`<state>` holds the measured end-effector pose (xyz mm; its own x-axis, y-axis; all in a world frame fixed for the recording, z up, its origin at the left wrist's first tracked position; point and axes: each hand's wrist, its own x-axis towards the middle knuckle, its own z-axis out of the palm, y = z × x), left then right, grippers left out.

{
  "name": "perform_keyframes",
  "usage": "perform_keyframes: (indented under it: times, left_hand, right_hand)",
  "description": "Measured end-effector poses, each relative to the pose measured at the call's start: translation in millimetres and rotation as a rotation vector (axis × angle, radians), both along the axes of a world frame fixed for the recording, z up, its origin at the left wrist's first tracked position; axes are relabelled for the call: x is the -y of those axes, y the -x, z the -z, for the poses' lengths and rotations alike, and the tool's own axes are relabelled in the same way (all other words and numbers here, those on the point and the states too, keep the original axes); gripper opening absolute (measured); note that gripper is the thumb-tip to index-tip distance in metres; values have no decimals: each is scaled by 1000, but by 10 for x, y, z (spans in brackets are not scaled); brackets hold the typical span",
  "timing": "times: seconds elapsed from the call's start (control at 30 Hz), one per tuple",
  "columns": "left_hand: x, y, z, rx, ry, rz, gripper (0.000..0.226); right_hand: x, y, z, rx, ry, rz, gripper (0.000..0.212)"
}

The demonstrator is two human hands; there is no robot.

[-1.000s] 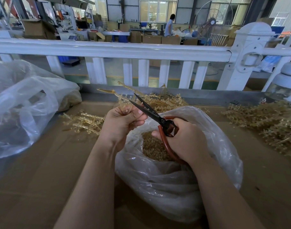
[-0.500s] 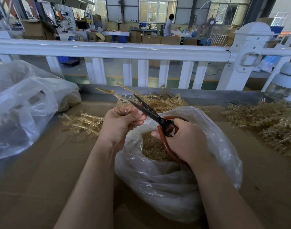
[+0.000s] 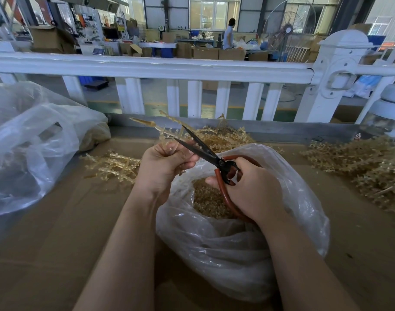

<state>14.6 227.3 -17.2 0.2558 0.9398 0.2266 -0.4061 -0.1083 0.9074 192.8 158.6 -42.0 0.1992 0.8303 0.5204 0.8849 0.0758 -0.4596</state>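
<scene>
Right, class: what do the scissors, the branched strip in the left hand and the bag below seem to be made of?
Scissors: dull black blades, probably steel; smooth red-brown handle loops, perhaps rubber-coated. Branched strip: translucent amber, likely moulded plastic. Bag: thin clear plastic film, crinkled, shiny.

Single head cam, wide-angle, facing forward and down. Left hand (image 3: 163, 167) and right hand (image 3: 252, 189) close, mid-frame over the worktop (image 3: 57, 254); railing (image 3: 192, 70) across the top.
</scene>
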Motion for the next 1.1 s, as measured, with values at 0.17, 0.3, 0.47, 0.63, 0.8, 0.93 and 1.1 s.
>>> perform_keyframes:
  times: [0.17, 0.3, 0.47, 0.63, 0.8, 0.93, 1.1]
  left_hand:
    - [-1, -12, 11, -7, -50, 6, 15]
    - [-1, 4, 19, 4, -81, 24, 14]
    - [17, 6, 8, 5, -77, 27, 10]
    - [7, 14, 6, -3, -63, 9, 10]
    - [-21, 18, 29, -57, -70, -39, 24]
    - [-22, 17, 33, -62, -90, -19, 29]
    - [-7, 2, 41, -11, -78, -26, 18]
  right_hand:
    - [19, 9, -9, -18, -17, 2, 49]
    - [10, 10, -2, -23, -18, -10, 59]
    - [7, -3, -4, -41, -18, -27, 71]
    - [12, 0, -8, -31, -2, -28, 69]
    - [19, -4, -7, 10, -11, -45, 56]
    - [8, -20, 5, 2, 6, -34, 58]
    - [-4, -35, 19, 4, 30, -45, 53]
